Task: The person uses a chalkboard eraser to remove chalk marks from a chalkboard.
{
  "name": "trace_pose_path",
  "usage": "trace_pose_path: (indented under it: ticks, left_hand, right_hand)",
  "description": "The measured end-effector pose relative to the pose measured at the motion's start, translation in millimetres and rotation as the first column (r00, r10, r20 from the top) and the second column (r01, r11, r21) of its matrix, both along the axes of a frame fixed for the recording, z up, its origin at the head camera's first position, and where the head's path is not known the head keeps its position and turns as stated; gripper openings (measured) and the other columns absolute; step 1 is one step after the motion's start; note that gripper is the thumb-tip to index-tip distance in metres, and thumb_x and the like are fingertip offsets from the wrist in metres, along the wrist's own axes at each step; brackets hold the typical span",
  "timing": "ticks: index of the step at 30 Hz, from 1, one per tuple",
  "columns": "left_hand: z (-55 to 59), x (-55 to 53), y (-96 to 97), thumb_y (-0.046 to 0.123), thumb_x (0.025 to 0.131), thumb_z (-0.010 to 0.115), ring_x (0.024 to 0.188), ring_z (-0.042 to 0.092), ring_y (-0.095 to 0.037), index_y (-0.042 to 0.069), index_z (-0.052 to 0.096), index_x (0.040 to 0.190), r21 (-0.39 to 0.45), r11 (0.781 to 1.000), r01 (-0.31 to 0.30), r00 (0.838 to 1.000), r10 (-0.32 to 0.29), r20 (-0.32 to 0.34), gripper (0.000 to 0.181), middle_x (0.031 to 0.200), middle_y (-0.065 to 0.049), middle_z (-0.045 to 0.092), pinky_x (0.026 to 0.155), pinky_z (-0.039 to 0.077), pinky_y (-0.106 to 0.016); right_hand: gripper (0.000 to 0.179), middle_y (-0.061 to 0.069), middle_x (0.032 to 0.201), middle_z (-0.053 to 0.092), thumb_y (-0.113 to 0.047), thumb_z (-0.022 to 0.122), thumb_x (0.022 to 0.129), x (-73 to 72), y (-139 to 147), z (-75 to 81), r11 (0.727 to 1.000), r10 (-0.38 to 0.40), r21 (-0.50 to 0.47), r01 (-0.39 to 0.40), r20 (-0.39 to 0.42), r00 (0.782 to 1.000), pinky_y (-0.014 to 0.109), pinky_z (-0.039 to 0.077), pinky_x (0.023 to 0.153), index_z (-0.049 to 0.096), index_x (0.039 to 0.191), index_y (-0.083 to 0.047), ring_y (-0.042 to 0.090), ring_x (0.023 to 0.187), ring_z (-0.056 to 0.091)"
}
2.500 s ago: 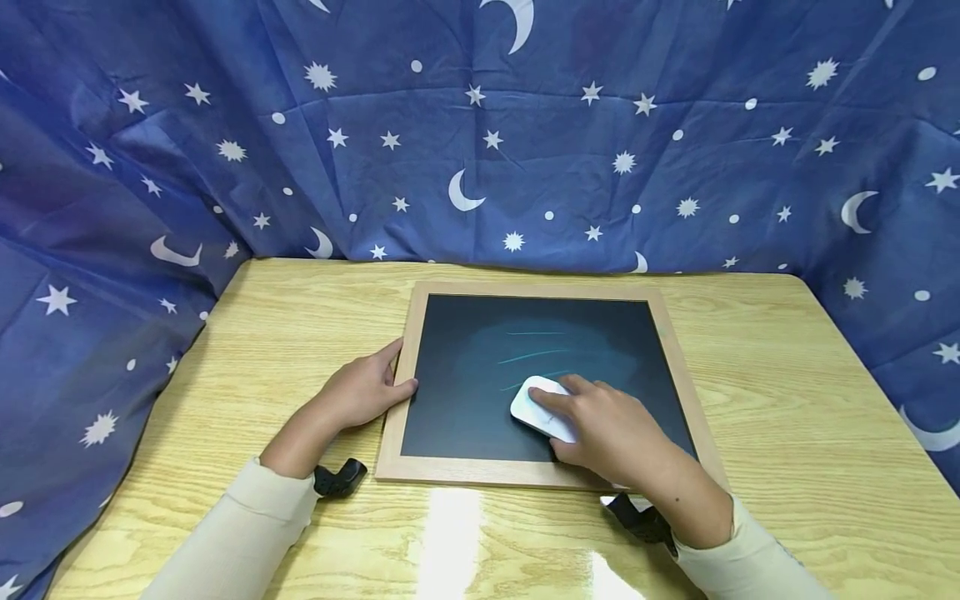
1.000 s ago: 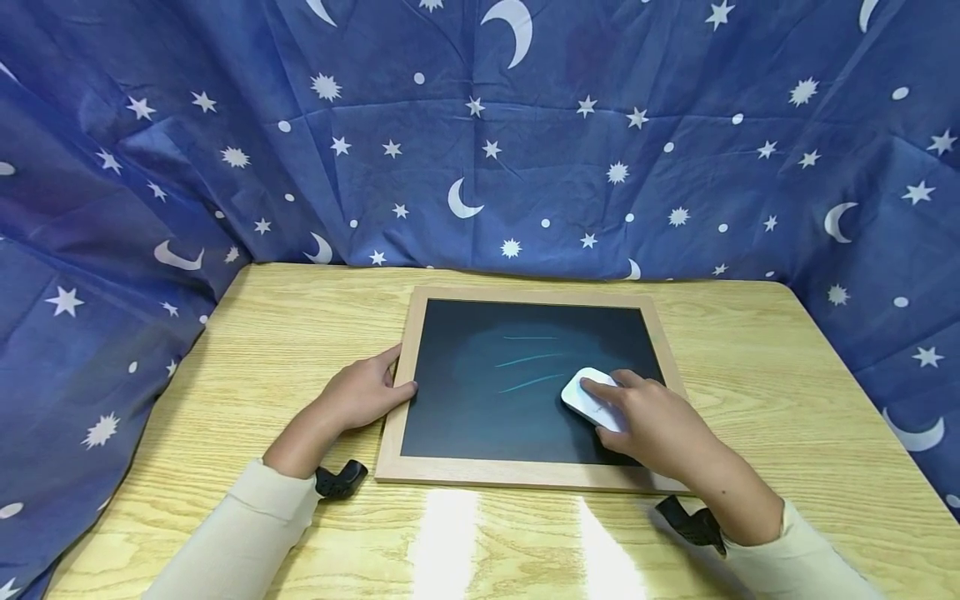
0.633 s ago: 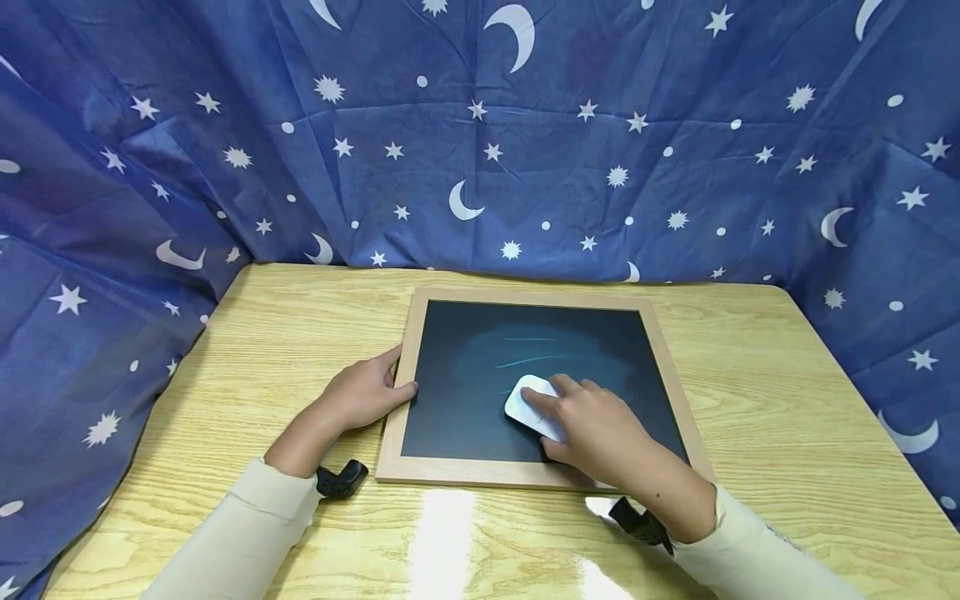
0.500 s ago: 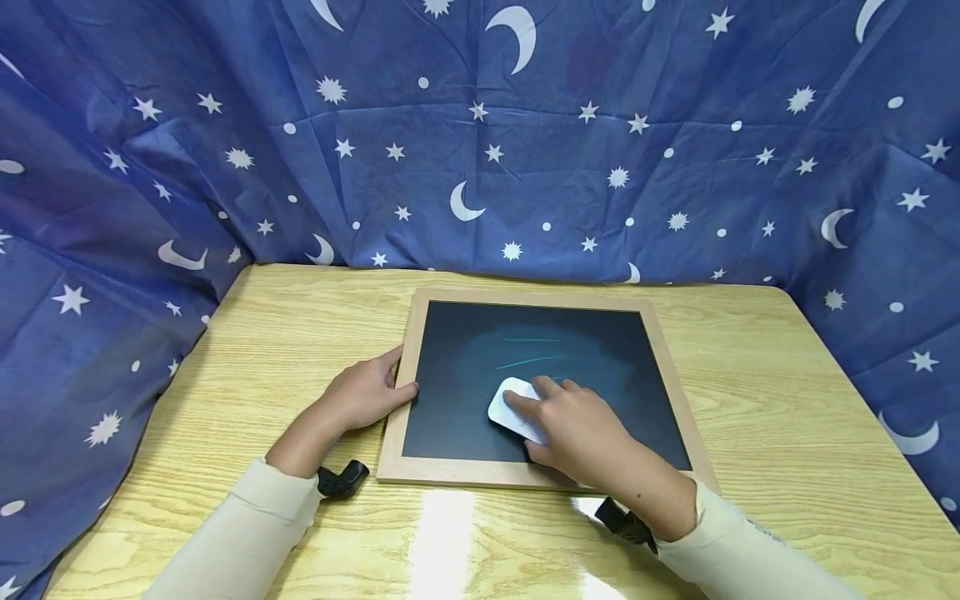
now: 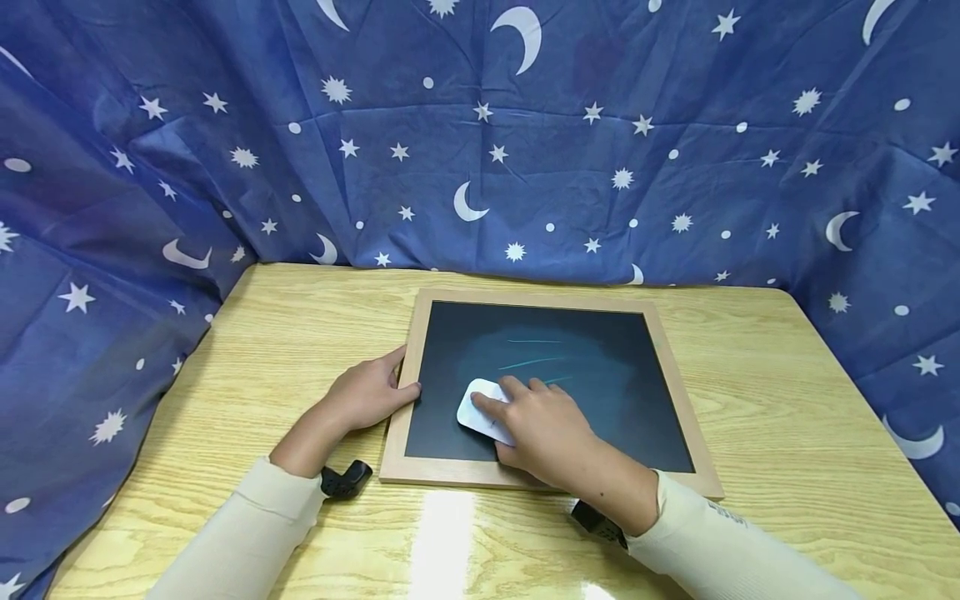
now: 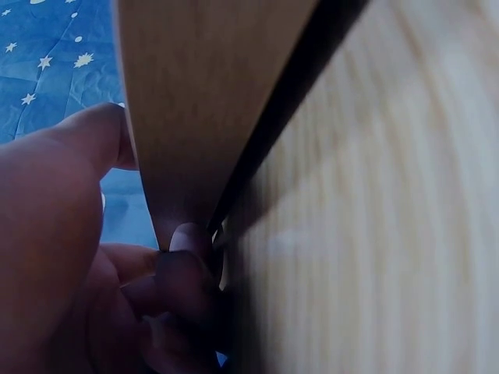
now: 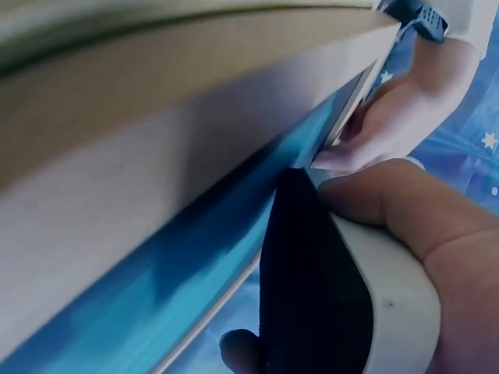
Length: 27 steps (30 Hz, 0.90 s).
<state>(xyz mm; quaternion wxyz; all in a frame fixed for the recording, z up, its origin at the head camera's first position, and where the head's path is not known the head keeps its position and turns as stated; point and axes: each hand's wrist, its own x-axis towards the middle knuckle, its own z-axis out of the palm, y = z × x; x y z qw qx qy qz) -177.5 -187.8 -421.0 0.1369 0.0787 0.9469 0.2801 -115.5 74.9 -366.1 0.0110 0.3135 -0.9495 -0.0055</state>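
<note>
A chalkboard (image 5: 615, 392) in a light wooden frame lies on the table. Three thin teal chalk lines mark its dark surface, the lowest partly hidden by my right hand. My left hand (image 5: 366, 396) grips the frame's left side, thumb on top; the left wrist view shows fingers (image 6: 183, 273) curled against the frame's edge (image 6: 195, 101). With my right hand (image 5: 543, 429) I hold a white board eraser (image 5: 480, 408) on the lower left of the board. In the right wrist view the eraser's dark layer (image 7: 308, 288) faces the board, and thumb and fingers hold its white body (image 7: 401, 296).
The wood-grain table (image 5: 300, 317) extends around the board. A blue curtain (image 5: 420, 167) with white stars and moons hangs behind it and at the sides. Black wrist cameras sit on the left wrist (image 5: 347, 481) and right wrist (image 5: 596, 521).
My right hand moved the eraser from mid-board to the right, then swept it back left, past its earlier place. The lowest line's right part shows again. The left hand keeps its place.
</note>
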Motion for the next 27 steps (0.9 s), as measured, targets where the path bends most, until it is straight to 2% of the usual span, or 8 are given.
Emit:
trace_pose_path:
  ticks: [5,11,22,27]
  left_hand:
    - [0.5,0.4,1.2,0.041,0.091,0.061,0.054,0.058,-0.014,0.016,0.026,0.160,-0.013,1.000,0.000,1.000,0.000,0.007,0.081,0.065,0.000,0.062,0.052,0.043,-0.031]
    - [0.7,-0.1,0.8,0.042,0.091,0.061,0.056,0.059,-0.014,0.018,0.026,0.160,-0.022,1.000,-0.003,1.000,0.003,0.008,0.081,0.068,0.001,0.064,0.054,0.044,-0.031]
    - [1.2,-0.4,2.2,0.042,0.092,0.061,0.055,0.057,-0.015,0.018,0.026,0.160,-0.023,1.000,0.000,1.000,0.001,0.006,0.080,0.066,0.000,0.062,0.054,0.042,-0.031]
    - [0.9,0.6,1.9,0.042,0.092,0.061,0.056,0.057,-0.014,0.017,0.027,0.160,-0.018,1.000,-0.001,1.000,0.001,0.003,0.080,0.063,0.001,0.061,0.055,0.042,-0.031]
  right_hand:
    - [0.059,0.014,0.128,0.064,-0.034,0.078,0.083,-6.6,11.4,-1.7,0.999,-0.047,0.008,0.047,-0.004,0.999,0.048,0.057,0.078,0.061,0.139,-0.027,0.036,0.100,0.067]
    - [0.062,0.017,0.126,0.064,-0.035,0.081,0.081,-15.6,39.3,-5.1,0.988,-0.154,0.001,0.154,-0.007,0.988,0.048,0.057,0.076,0.062,0.139,-0.025,0.035,0.097,0.067]
    - [0.060,0.029,0.122,0.061,-0.025,0.081,0.081,-20.9,119.5,-3.6,0.942,-0.332,-0.054,0.332,0.012,0.943,0.052,0.056,0.067,0.063,0.137,-0.017,0.040,0.088,0.066]
    - [0.059,0.031,0.119,0.060,-0.023,0.080,0.081,-18.7,144.8,-2.3,0.918,-0.389,-0.066,0.391,0.049,0.920,0.048,0.052,0.060,0.063,0.137,-0.014,0.038,0.081,0.064]
